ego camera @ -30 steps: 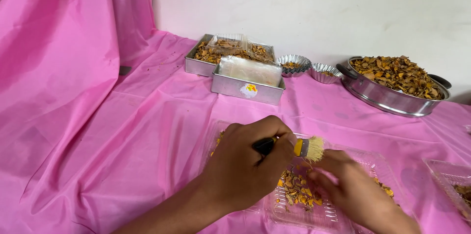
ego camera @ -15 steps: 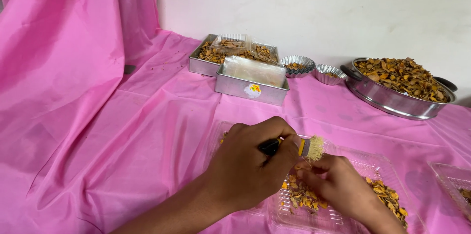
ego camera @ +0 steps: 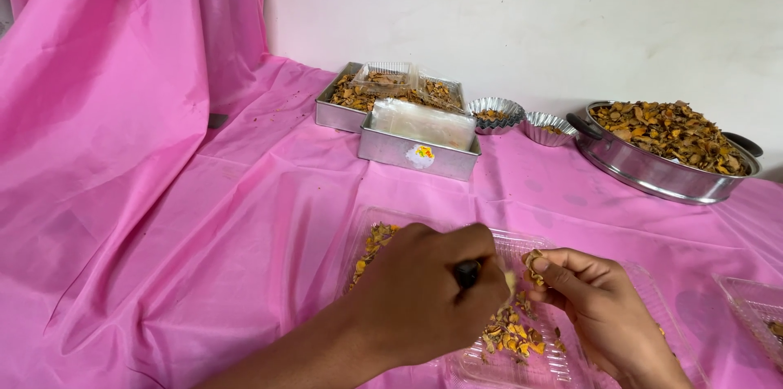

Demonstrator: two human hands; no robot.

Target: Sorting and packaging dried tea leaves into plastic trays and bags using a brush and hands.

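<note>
Left hand: the left hand (ego camera: 424,299) is seen from the back, fingers curled tight around the black handle of a small brush (ego camera: 468,273); only the handle's end and a pale sliver of bristles are shown beside the knuckles.
Right hand: the right hand (ego camera: 599,311) is pinched, thumb and fingertips closed on a small brownish-yellow piece (ego camera: 533,263) held just beside the brush bristles.
Clear tray: a clear plastic tray (ego camera: 522,360) lies on the cloth directly beneath both hands, with yellow-orange dried pieces (ego camera: 512,336) heaped in it.
Cloth: a pink cloth (ego camera: 204,218) covers the table and is draped up at the left.
Rear left: two rectangular metal tins (ego camera: 408,152) stand touching, the nearer one covered with clear film.
Rear centre: two small fluted metal cups (ego camera: 522,116) are set side by side near the wall.
Rear right: a round metal pan (ego camera: 652,173) is filled with brown-yellow dried pieces.
Right edge: another clear tray (ego camera: 754,311) is partly in view.
</note>
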